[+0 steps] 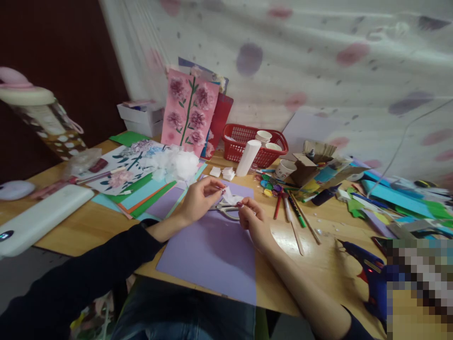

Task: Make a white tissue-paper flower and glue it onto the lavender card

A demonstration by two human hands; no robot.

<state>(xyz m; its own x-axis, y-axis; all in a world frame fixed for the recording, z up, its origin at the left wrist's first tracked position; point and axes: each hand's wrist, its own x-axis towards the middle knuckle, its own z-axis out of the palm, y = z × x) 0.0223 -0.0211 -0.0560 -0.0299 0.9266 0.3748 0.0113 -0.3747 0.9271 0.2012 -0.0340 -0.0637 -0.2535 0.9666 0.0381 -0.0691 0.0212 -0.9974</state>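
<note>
Between my two hands is a small piece of thin white tissue paper (pixel 231 197). My left hand (pixel 201 198) pinches its upper left side with thumb and finger. At its lower right edge, my right hand (pixel 253 218) has its fingertips closed on the same piece. Scissors (pixel 229 213) lie beneath the hands, partly hidden by them, on a sheet of purple paper (pixel 212 257). Behind the hands sit small stacks of white squares (pixel 228 174) and an upright white roll (pixel 248 158).
A red basket (pixel 235 151) with paper cups stands at the back, beside a pink flower picture (pixel 189 111). Fluffy white material (pixel 182 163) lies left. Paint pots (pixel 268 192), pens (pixel 296 210) and a glue gun (pixel 368 264) are on the right; a long white device (pixel 46 219) lies left.
</note>
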